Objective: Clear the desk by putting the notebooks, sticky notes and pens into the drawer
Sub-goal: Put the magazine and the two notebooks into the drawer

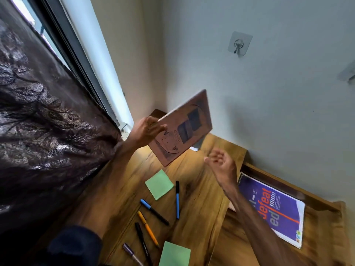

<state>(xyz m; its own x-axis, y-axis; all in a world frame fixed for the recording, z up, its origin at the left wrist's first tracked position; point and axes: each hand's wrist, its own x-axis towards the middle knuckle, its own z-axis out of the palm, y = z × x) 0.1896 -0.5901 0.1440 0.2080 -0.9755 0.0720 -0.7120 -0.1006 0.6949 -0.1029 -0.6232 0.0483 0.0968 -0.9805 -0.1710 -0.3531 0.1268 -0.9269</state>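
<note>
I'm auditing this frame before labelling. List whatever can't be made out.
All in the head view:
1. The brown notebook: cover print blurred by motion; the left hand covers one corner.
2. The purple notebook in the drawer: title partly hidden by the right forearm.
3. The lower green sticky pad and purple pen: cut off by the bottom edge.
4. A white object behind the brown notebook: mostly hidden, unidentifiable.

On my feed a dark patterned curtain (pixel 38 121) fills the nine o'clock side, and the window frame (pixel 82 73) runs beside it up toward eleven. On the pale wall (pixel 269 112) a clear adhesive hook (pixel 239 44) sits at one o'clock. A second hook (pixel 348 73) is cut off at three.
</note>
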